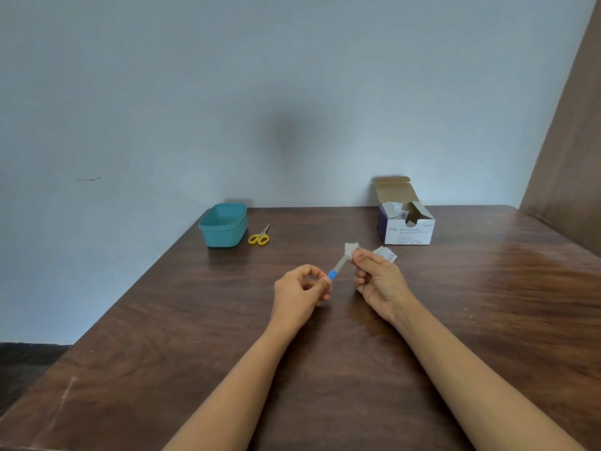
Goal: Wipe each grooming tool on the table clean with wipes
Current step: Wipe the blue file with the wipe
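Note:
My left hand (300,289) pinches the blue handle of a small nail file (336,268), which points up and to the right above the brown table (195,336). My right hand (377,278) pinches a white wipe (351,249) wrapped round the file's grey tip. Small scissors with yellow handles (259,237) lie on the table at the back left, beside a teal tub (223,224).
An open white box of alcohol swabs (406,222) stands at the back right. A torn swab wrapper (385,254) lies just behind my right hand. A grey wall runs along the table's far edge, with a brown panel (566,157) at the right.

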Motion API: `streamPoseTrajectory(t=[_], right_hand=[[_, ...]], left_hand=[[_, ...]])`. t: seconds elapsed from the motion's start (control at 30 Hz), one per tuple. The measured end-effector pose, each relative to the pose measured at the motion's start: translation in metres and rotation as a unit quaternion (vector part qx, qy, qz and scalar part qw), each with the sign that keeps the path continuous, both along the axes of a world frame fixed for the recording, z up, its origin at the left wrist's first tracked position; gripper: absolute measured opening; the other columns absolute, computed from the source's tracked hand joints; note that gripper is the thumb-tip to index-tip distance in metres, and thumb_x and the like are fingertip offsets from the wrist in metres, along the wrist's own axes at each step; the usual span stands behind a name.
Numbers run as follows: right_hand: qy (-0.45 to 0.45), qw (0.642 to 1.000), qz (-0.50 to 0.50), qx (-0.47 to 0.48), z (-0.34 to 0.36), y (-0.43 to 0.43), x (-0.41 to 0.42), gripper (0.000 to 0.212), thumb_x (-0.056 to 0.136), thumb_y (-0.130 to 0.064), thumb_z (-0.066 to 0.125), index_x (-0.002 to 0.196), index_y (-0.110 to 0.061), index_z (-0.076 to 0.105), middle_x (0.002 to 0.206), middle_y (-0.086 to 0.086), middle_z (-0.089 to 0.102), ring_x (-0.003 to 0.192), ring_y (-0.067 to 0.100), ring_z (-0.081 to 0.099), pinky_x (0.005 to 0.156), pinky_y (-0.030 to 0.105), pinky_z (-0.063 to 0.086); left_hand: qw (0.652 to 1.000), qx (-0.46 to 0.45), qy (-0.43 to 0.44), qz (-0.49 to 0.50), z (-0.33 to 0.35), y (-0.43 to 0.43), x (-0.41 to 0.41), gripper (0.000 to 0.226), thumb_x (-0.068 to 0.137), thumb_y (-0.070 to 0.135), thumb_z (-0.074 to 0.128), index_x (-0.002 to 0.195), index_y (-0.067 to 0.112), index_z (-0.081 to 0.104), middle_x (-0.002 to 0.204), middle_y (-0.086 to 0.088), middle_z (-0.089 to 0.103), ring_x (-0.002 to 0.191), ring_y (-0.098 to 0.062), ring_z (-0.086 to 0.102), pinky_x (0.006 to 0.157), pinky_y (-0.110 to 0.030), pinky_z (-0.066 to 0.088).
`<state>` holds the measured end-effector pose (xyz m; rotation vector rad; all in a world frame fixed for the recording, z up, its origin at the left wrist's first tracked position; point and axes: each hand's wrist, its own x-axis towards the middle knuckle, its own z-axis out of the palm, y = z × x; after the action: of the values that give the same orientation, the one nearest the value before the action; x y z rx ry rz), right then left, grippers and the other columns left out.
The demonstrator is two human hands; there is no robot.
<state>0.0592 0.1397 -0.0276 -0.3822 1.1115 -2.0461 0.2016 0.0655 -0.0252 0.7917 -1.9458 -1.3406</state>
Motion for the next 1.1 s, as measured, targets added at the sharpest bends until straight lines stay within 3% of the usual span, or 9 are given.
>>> streamPoseTrajectory(t=[0.2, 0.37, 0.6, 0.8, 0.97, 1.1], right_hand=[[0.046, 0.998, -0.032, 0.005, 0.0003, 0.0008, 0.0034, 0.006, 0.081, -0.003, 0.069, 0.084, -0.007, 0.07, 0.072, -0.002, 0.068, 0.052, 0.005, 0.04, 0.045, 0.015, 0.035], [0.128, 0.988, -0.081, 0.04, -0.0001, 0.0014, 0.0026, 0.006, 0.084, -0.006, 0.067, 0.087, -0.007, 0.072, 0.056, -0.004, 0.052, 0.054, 0.006, 0.036, 0.051, 0.02, 0.032], [0.191, 0.973, -0.109, 0.067, -0.0012, 0.0001, 0.0008, 0.013, 0.09, -0.008, 0.061, 0.083, -0.009, 0.072, 0.062, 0.002, 0.049, 0.06, 0.01, 0.037, 0.057, 0.023, 0.036], [0.163, 0.982, -0.09, 0.037, -0.0003, -0.0002, 0.0032, 0.009, 0.081, -0.006, 0.071, 0.077, -0.013, 0.075, 0.073, -0.001, 0.068, 0.059, 0.008, 0.04, 0.058, 0.023, 0.036], [0.179, 0.975, -0.12, 0.049, -0.0033, -0.0006, 0.0005, 0.007, 0.082, -0.01, 0.071, 0.075, -0.009, 0.074, 0.056, -0.001, 0.053, 0.055, 0.01, 0.036, 0.053, 0.023, 0.034], [0.223, 0.961, -0.149, 0.065, -0.0032, -0.0011, -0.0006, 0.022, 0.088, -0.01, 0.063, 0.069, -0.002, 0.069, 0.052, -0.003, 0.052, 0.051, 0.004, 0.042, 0.053, 0.02, 0.036]], left_hand=[[0.999, -0.052, -0.013, 0.006, -0.0031, 0.0, -0.0013, 0.002, 0.088, 0.018, 0.067, 0.087, 0.016, 0.068, 0.074, -0.004, 0.073, 0.062, -0.007, 0.065, 0.061, -0.018, 0.056], [0.996, -0.084, -0.027, 0.007, -0.0041, 0.0002, -0.0018, 0.004, 0.088, 0.022, 0.067, 0.084, 0.023, 0.067, 0.071, 0.002, 0.072, 0.063, -0.005, 0.066, 0.067, -0.022, 0.058], [0.995, -0.095, -0.037, -0.004, -0.0032, 0.0019, -0.0034, 0.004, 0.088, 0.023, 0.067, 0.084, 0.023, 0.067, 0.072, 0.002, 0.072, 0.067, -0.008, 0.068, 0.073, -0.03, 0.06], [0.996, -0.086, -0.038, 0.005, -0.0022, 0.0003, -0.0036, 0.003, 0.088, 0.022, 0.067, 0.085, 0.022, 0.067, 0.073, 0.001, 0.072, 0.066, -0.007, 0.069, 0.073, -0.031, 0.06], [0.996, -0.083, -0.036, -0.003, -0.0027, 0.0009, -0.004, 0.003, 0.088, 0.022, 0.067, 0.085, 0.022, 0.067, 0.072, 0.002, 0.072, 0.066, -0.007, 0.068, 0.073, -0.032, 0.06], [0.995, -0.089, -0.033, -0.007, -0.0021, 0.0029, -0.0042, 0.004, 0.088, 0.022, 0.067, 0.084, 0.022, 0.067, 0.072, 0.001, 0.072, 0.066, -0.008, 0.068, 0.072, -0.031, 0.06]])
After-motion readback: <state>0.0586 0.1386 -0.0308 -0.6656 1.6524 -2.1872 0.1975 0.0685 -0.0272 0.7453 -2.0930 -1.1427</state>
